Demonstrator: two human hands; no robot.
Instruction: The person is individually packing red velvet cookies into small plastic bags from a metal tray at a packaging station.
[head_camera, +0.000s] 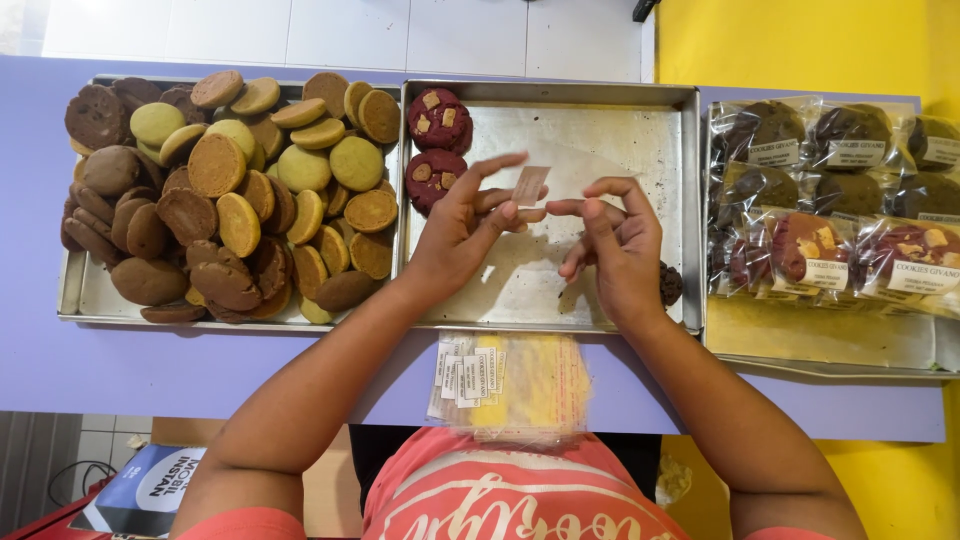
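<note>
A lilac surface (200, 370) runs across the view, with white wall tiles (350, 35) beyond it and a yellow wall (800, 45) to the right. Over the middle metal tray (600, 110), the fingers (500, 215) of the left hand (455, 235) are pinched together on a small label strip (530, 185), which stands up just above the fingertips. The right hand (620, 255) faces it, its fingers (590, 207) loosely curled and nearly touching the left ones; whether they grip the clear bag (560, 150) spread under both hands cannot be told. Just beyond the left fingers lie two red cookies (437, 145) in the tray's corner. A dark cookie (670, 285) peeks out beside the right wrist. Well to the left of the fingers, a second tray (75, 295) is heaped with brown and yellow-green cookies (230, 195). To the right, bagged cookies (830, 200) fill a third tray (830, 350). Nearer the body, below the wrists, a stack of clear bags with labels (505, 385) rests on the surface.
</note>
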